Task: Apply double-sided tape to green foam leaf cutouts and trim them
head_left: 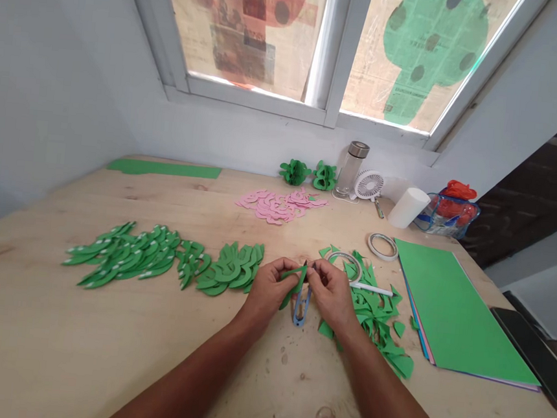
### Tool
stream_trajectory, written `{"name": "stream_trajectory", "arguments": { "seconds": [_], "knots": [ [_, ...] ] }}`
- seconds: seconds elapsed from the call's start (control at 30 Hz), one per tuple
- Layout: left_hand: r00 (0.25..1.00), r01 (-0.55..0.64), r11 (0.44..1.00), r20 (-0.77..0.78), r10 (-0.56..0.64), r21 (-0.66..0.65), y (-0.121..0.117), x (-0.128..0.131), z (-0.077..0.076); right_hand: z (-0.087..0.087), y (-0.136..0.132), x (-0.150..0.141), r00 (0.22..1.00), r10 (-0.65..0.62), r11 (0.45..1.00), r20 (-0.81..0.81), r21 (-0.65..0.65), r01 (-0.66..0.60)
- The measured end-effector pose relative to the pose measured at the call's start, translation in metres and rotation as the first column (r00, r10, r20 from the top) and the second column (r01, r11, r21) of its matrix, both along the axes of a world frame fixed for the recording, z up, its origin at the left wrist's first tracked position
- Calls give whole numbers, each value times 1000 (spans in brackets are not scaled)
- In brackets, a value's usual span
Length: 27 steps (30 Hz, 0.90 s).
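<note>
My left hand (269, 287) is closed on a green paper cutout (300, 280), held between thumb and fingers just above the table. My right hand (333, 293) is closed in a pinch at the cutout's right edge; its fingertips hide what is between them. Beneath and between both hands is a pair of blue thread snips (300, 314), dark tips pointing away from me. Left of my left hand lie curved green cutouts (237, 269). Green paper scraps (376, 315), a tape roll (346, 264) and a white pen (373, 289) are beside my right hand.
Green cutouts with white tabs (133, 255) lie left; pink cutouts (279, 206) lie behind. At right are another tape roll (382, 246), green sheets (459, 309) and a dark phone-like slab (533, 355). A glass bottle (350, 171) and fan (369, 185) stand by the wall.
</note>
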<state>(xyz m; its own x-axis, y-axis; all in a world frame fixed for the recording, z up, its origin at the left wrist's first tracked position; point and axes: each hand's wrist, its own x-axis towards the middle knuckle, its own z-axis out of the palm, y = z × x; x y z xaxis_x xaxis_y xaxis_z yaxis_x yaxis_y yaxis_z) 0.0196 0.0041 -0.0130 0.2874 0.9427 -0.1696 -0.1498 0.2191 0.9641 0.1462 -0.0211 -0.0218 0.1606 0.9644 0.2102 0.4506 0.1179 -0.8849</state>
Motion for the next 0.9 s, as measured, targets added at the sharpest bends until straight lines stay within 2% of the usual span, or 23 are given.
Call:
{"name": "stream_trajectory", "arguments": {
  "seconds": [0.6,0.9],
  "knots": [
    [1000,7,1000,-2,-7,-5,0,0,2,2,-1,-1,1000,8,1000,-16,9,-8],
    [1000,27,999,10,-27,23,2,0,-5,2,0,-1,999,20,1000,-46,16,-19]
  ]
}}
